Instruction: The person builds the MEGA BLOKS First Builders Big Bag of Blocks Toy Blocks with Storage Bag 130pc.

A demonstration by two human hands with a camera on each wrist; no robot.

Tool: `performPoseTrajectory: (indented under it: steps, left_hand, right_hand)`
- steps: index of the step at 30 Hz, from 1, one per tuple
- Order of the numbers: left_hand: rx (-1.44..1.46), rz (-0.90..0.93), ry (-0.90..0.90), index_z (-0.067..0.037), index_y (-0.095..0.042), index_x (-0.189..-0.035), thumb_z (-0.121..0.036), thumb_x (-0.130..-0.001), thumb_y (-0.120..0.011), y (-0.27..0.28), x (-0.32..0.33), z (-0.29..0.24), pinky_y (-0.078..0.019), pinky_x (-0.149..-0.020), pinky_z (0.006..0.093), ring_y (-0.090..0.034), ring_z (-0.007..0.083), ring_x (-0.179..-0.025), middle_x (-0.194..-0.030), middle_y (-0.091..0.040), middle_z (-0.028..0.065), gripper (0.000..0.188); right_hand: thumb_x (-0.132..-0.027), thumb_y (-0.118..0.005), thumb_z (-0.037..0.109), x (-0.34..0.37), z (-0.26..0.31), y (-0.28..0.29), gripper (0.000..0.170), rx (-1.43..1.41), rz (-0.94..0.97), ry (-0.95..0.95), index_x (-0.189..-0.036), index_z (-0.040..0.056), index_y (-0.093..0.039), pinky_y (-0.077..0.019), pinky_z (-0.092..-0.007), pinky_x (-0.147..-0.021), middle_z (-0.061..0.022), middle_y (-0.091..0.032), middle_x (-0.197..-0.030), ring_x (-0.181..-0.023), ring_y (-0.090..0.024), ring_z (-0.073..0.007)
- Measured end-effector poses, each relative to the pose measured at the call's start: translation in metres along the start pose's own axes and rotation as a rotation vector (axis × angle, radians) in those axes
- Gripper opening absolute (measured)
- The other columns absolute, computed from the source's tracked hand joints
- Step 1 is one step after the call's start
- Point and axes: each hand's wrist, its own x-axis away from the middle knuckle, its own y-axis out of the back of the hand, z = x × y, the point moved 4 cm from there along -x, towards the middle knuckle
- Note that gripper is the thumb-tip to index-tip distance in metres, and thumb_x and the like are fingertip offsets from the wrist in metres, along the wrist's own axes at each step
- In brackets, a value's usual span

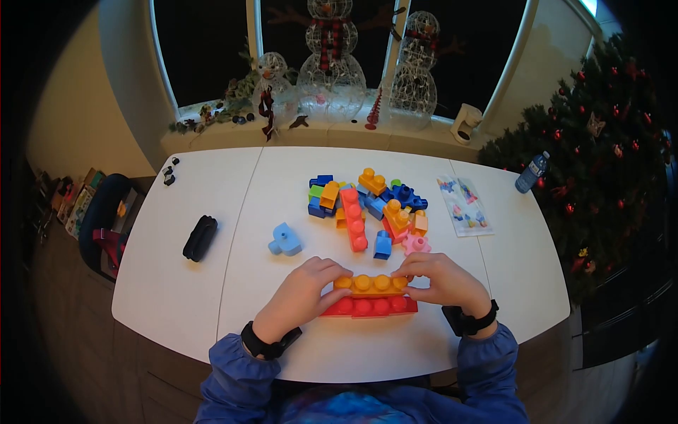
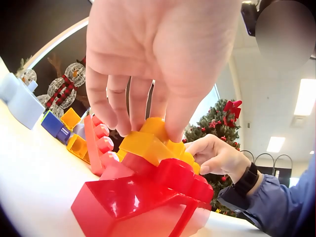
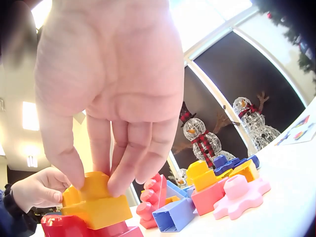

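The yellow brick (image 1: 371, 286) lies over the far part of the red bricks (image 1: 362, 308), whose near studs show. The left hand (image 1: 300, 288) and right hand (image 1: 448, 280) pinch its two ends. Beyond them on the table (image 1: 275, 169) lie a brick pile (image 1: 353, 220) and, left of it, a light-blue piece (image 1: 285, 242).

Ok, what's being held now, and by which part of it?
The orange four-stud building block: the left hand pinches its left end, the right hand its right end.
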Motion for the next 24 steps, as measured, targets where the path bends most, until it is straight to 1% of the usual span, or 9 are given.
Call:
performPoseTrajectory:
  steps: [2,5,14,17,20,24]
  left_hand:
    - [0.013,0.005,0.001,-0.005,-0.074,-0.113,-0.015,-0.086,-0.083,-0.002,-0.001,0.004,-0.0544,-0.087,0.0396,-0.066,0.0324,-0.097,-0.105,-0.073,0.0107,0.030]
    - [-0.001,0.023,-0.003,-0.005,-0.075,-0.110,-0.014,-0.084,-0.084,-0.003,-0.001,0.007,-0.0550,-0.086,0.0391,-0.066,0.0323,-0.096,-0.104,-0.073,0.0107,0.030]
    - [-0.035,0.044,0.043,-0.005,-0.075,-0.109,-0.014,-0.083,-0.085,-0.003,0.000,0.002,-0.0556,-0.087,0.0394,-0.067,0.0324,-0.099,-0.105,-0.073,0.0105,0.029]
    - [-0.052,0.137,-0.005,-0.005,-0.074,-0.110,-0.014,-0.086,-0.082,0.003,-0.010,0.004,-0.0555,-0.088,0.0394,-0.066,0.0329,-0.101,-0.108,-0.073,0.0105,0.027]
    - [-0.094,0.070,-0.043,-0.007,-0.071,-0.116,-0.013,-0.091,-0.076,0.013,-0.029,0.010,-0.0557,-0.089,0.0386,-0.065,0.0313,-0.107,-0.116,-0.071,0.0098,0.027]
    - [-0.429,0.024,-0.150,-0.013,-0.068,-0.126,-0.006,-0.090,-0.069,0.019,-0.069,0.018,-0.0542,-0.096,0.0403,-0.061,0.0307,-0.121,-0.132,-0.065,0.0089,0.036]
  right_hand:
    - [-0.082,-0.078,0.006,0.000,-0.002,-0.002,0.036,-0.003,-0.009,-0.007,-0.118,0.0052,-0.076,-0.0570,-0.0362,-0.085,-0.0120,-0.072,-0.104,-0.095,-0.071,-0.0313]
    - [-0.083,-0.074,0.005,0.001,-0.001,-0.004,0.033,-0.051,-0.024,-0.011,-0.116,0.0023,-0.077,-0.0555,-0.0371,-0.084,-0.0132,-0.070,-0.102,-0.092,-0.068,-0.0316]
    - [-0.084,-0.075,0.005,0.004,-0.003,-0.008,0.035,-0.044,-0.040,-0.012,-0.118,0.0038,-0.077,-0.0554,-0.0369,-0.084,-0.0129,-0.071,-0.103,-0.094,-0.068,-0.0312]
    - [-0.084,-0.075,0.005,0.005,-0.004,-0.009,0.035,-0.047,-0.043,-0.020,-0.119,0.0039,-0.077,-0.0554,-0.0369,-0.084,-0.0128,-0.071,-0.103,-0.094,-0.068,-0.0311]
    - [-0.084,-0.075,0.005,0.007,-0.002,-0.011,0.035,-0.049,-0.064,-0.031,-0.119,0.0037,-0.077,-0.0552,-0.0365,-0.084,-0.0128,-0.071,-0.103,-0.094,-0.068,-0.0308]
    - [-0.084,-0.074,0.005,0.009,-0.001,-0.012,0.035,-0.047,-0.091,-0.035,-0.119,0.0036,-0.077,-0.0551,-0.0361,-0.084,-0.0124,-0.071,-0.103,-0.093,-0.068,-0.0300]
